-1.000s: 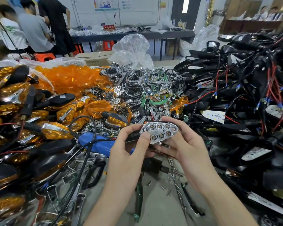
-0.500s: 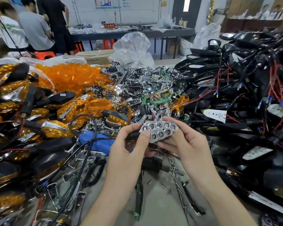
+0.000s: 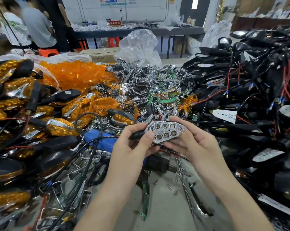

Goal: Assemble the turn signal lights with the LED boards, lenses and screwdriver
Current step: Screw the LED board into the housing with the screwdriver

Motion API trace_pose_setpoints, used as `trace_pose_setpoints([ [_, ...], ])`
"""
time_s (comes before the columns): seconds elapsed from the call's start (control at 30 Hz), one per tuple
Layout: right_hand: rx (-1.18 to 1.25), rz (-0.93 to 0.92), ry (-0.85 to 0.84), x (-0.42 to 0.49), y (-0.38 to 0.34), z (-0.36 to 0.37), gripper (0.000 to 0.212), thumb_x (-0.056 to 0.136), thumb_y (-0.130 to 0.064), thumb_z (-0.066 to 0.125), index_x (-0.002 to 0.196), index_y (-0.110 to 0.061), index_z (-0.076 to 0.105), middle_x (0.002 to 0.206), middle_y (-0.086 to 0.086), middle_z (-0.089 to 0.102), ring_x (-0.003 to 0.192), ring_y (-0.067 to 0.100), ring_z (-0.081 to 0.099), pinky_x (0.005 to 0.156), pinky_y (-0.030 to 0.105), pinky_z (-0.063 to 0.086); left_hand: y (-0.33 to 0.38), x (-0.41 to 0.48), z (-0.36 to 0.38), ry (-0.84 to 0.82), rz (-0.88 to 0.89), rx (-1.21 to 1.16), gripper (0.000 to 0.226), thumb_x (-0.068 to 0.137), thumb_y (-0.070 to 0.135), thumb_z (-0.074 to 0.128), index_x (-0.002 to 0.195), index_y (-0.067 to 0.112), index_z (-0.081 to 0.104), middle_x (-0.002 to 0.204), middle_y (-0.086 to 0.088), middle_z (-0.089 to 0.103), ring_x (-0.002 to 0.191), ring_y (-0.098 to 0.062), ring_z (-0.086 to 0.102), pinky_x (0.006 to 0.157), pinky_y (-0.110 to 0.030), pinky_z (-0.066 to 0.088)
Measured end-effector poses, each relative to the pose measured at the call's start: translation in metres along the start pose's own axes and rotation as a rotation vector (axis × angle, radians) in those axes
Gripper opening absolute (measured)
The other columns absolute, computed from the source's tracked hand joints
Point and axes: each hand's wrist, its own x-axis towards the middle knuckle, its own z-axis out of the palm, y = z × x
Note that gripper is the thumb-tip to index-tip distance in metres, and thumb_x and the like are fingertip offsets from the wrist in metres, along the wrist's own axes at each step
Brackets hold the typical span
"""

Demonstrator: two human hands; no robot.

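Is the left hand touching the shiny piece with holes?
Touching. In the head view, the left hand presses its thumb onto the shiny piece at its left end.

My left hand (image 3: 132, 147) and my right hand (image 3: 199, 147) are both bare, with slim, fairly long fingers and smooth backs. Behind each wrist the arm is bare as well. My left forearm (image 3: 111, 197) is slender and smooth, widening away from the hand toward the lower edge of view. My right forearm (image 3: 237, 202) has the same shape, uncovered along all the length that shows.
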Motion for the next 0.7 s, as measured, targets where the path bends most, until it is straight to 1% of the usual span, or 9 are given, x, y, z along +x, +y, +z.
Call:
trace_pose_setpoints([
  [0.1,0.038,0.014,-0.030,-0.0009,0.0006,-0.0017,0.038,0.093,-0.028,0.051,0.127,-0.016,0.066,0.114,0.008,0.077,0.106,0.025,0.074,0.086,0.027,0.060,-0.0008,0.0014,-0.0008,-0.007,-0.016,-0.042,0.016,0.077,0.027,0.071,0.092,0.023,0.072,0.102,-0.004,0.076,0.093,-0.019,0.074,0.078,-0.027,0.059],
  [0.17,0.043,0.014,-0.046,-0.0018,0.0007,-0.0025,0.038,0.095,-0.028,0.050,0.128,-0.016,0.065,0.116,0.009,0.077,0.107,0.025,0.074,0.087,0.028,0.060,-0.0010,0.0013,-0.0011,-0.009,-0.022,-0.061,0.013,0.076,0.027,0.071,0.089,0.024,0.072,0.102,-0.006,0.076,0.095,-0.021,0.074,0.079,-0.028,0.060],
  [0.23,0.047,0.013,-0.054,-0.0023,0.0006,-0.0029,0.037,0.096,-0.027,0.049,0.128,-0.015,0.065,0.117,0.009,0.076,0.107,0.026,0.074,0.087,0.029,0.060,-0.0010,0.0009,-0.0015,-0.010,-0.027,-0.069,0.015,0.075,0.027,0.071,0.090,0.022,0.072,0.103,-0.006,0.076,0.097,-0.022,0.073,0.081,-0.029,0.060],
  [0.37,0.059,0.017,-0.052,-0.0015,0.0007,-0.0029,0.037,0.098,-0.026,0.048,0.127,-0.012,0.066,0.117,0.011,0.076,0.107,0.027,0.074,0.087,0.030,0.060,0.0000,0.0005,-0.0012,-0.009,-0.032,-0.069,0.027,0.076,0.028,0.071,0.099,0.015,0.067,0.104,-0.007,0.076,0.098,-0.022,0.073,0.083,-0.030,0.060],
  [0.57,0.098,0.031,-0.060,-0.0007,0.0009,-0.0042,0.039,0.095,-0.028,0.050,0.126,-0.011,0.067,0.118,0.012,0.075,0.107,0.027,0.074,0.086,0.030,0.060,-0.0003,0.0002,-0.0018,-0.021,-0.026,-0.041,0.022,0.078,0.029,0.070,0.097,0.018,0.068,0.104,-0.006,0.076,0.097,-0.023,0.073,0.083,-0.031,0.060],
  [0.7,0.119,0.030,-0.057,-0.0014,0.0020,-0.0041,0.037,0.096,-0.029,0.050,0.124,-0.014,0.070,0.118,0.013,0.075,0.106,0.028,0.074,0.085,0.030,0.060,-0.0007,0.0006,-0.0032,-0.025,-0.018,-0.004,0.021,0.078,0.031,0.070,0.096,0.021,0.069,0.104,-0.005,0.076,0.094,-0.024,0.074,0.084,-0.033,0.060],
])
